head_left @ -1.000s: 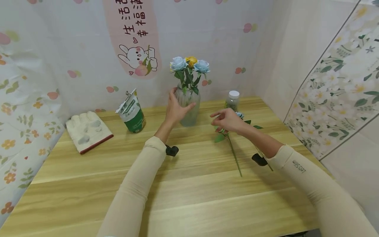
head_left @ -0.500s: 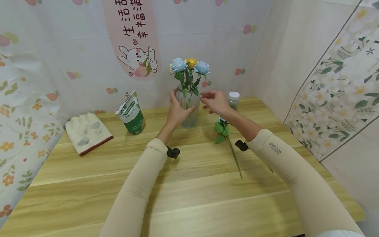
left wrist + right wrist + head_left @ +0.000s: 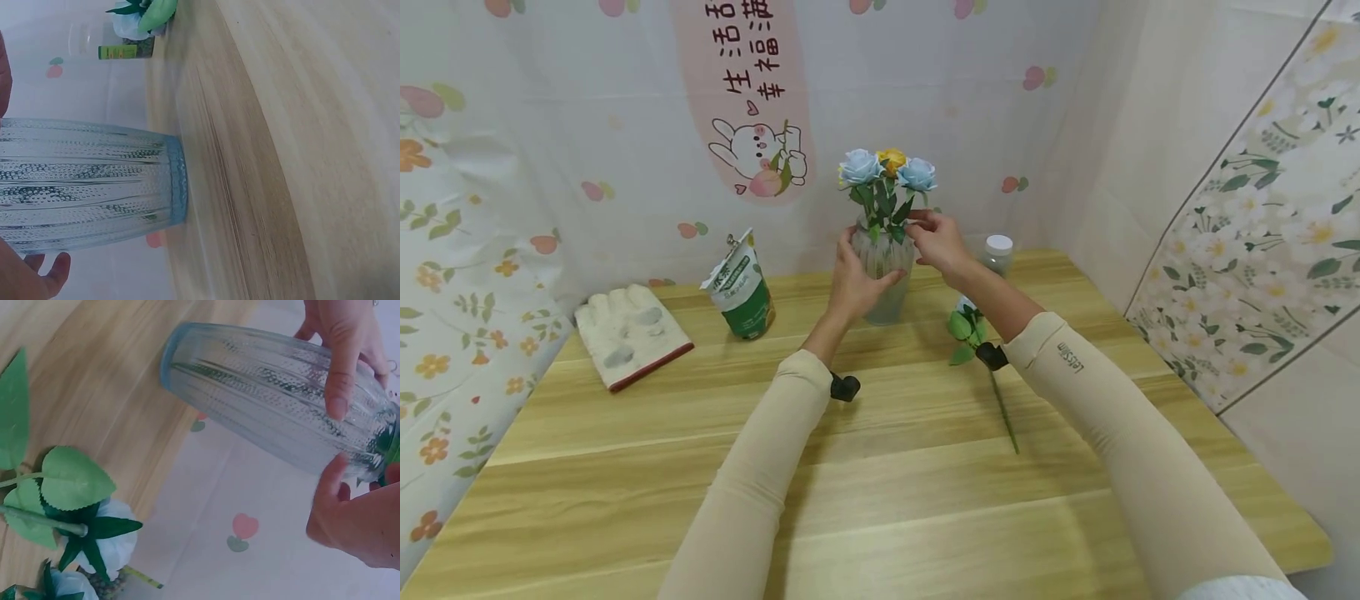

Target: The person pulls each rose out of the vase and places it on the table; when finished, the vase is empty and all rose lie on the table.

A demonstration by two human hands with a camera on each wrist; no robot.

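Note:
A clear ribbed glass vase (image 3: 886,287) stands upright near the back of the table, holding light blue roses (image 3: 859,167) and a yellow-orange rose (image 3: 892,160). My left hand (image 3: 855,283) grips the vase from the left, thumb across its front. At the vase's neck, on the right, is my right hand (image 3: 938,246), its bent fingertips right at the rim and a green leaf (image 3: 897,232); I cannot tell whether they pinch it. In the right wrist view, two white-blue roses lie on the table, the nearer rose (image 3: 115,540) beside the other rose (image 3: 72,584).
A jar with a white lid (image 3: 998,245) stands at the back right, behind my right forearm. Left of the vase is a green-and-white pouch (image 3: 747,300) with a clip on top. A white work glove (image 3: 632,333) lies at the far left. Printed cloth walls border the table (image 3: 880,500).
My right hand has come left from above the lying roses to the vase's neck, and its forearm now covers part of them. The left hand stays on the vase.

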